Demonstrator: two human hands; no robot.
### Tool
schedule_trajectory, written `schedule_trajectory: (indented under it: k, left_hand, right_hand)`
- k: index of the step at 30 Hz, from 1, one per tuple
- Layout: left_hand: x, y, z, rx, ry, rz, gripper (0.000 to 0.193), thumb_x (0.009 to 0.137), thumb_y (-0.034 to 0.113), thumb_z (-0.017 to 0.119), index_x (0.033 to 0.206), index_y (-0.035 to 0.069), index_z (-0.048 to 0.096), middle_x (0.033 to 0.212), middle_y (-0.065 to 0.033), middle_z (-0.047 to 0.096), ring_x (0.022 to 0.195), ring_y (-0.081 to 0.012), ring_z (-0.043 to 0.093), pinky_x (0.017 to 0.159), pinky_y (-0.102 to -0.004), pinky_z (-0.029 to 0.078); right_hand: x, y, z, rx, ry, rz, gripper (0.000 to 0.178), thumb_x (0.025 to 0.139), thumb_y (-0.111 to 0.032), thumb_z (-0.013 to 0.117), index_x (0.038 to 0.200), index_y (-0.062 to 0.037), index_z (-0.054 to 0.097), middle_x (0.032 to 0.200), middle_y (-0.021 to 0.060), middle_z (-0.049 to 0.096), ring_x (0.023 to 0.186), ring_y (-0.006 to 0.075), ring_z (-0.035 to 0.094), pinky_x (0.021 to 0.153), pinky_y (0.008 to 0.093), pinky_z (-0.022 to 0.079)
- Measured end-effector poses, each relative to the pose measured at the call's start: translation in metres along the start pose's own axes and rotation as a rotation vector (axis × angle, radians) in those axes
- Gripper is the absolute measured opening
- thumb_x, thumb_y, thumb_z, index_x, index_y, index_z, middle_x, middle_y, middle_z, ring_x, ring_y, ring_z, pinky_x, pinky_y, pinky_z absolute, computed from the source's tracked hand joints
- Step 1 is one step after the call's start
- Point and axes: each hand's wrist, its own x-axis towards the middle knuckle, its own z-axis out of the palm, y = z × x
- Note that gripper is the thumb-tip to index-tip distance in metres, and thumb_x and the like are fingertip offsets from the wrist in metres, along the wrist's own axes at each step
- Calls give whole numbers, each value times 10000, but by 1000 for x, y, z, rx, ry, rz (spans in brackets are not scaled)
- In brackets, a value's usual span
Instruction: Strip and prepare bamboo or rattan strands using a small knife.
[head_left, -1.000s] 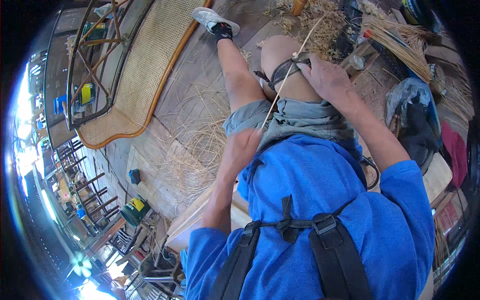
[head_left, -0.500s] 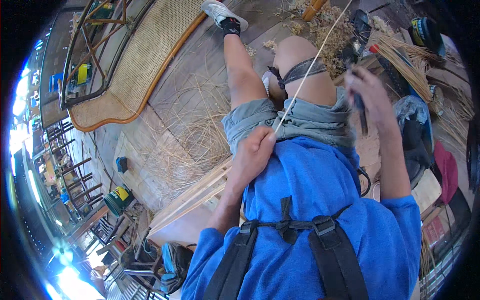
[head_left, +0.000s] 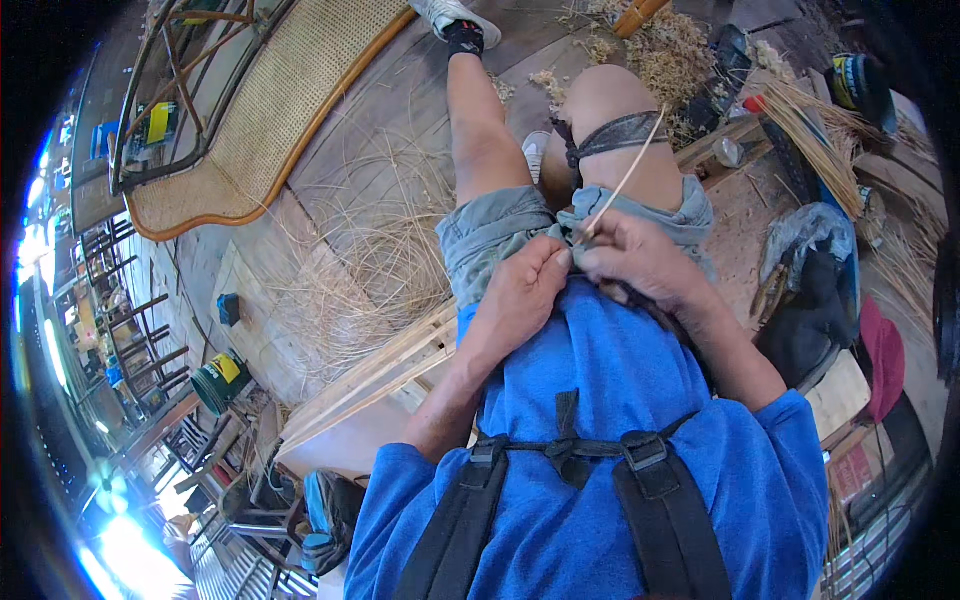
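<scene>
My left hand [head_left: 525, 290] is closed in a pinch at my waist, its thumb pressed on the lower end of a thin pale rattan strip [head_left: 628, 180]. My right hand [head_left: 640, 258] meets it from the right, fingers curled at the same end of the strip. A dark-handled tool [head_left: 640, 300] shows partly beneath the right palm; its working end is hidden between the hands. The strip slants up and right across my thigh, toward the dark cloth band [head_left: 625, 135] tied round my right knee.
Loose rattan strands [head_left: 375, 270] lie tangled on the floor at left, near a cane-woven panel [head_left: 230, 165] with a wooden rim. Pale wooden slats [head_left: 380, 370] lie by my left forearm. At right are a rattan bundle [head_left: 815, 150] and a maroon cloth [head_left: 880, 360]. Shavings [head_left: 670, 65] are heaped ahead.
My right hand has come down and left with the dark-handled tool to meet my left hand. The strip, which ran past the top edge, now shows a free end near my right knee.
</scene>
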Motion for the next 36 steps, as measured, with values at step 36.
schedule_trajectory:
  k: [36]
  left_hand:
    - [4, 14, -1, 161, 97, 69, 262, 887, 218, 476, 1032, 10, 541, 917, -182, 606, 877, -295, 596, 745, -348, 455]
  right_hand:
    - [10, 13, 1, -55, 109, -41, 234, 855, -273, 595, 873, -59, 501, 674, -9, 499, 486, 46, 442, 418, 183, 343]
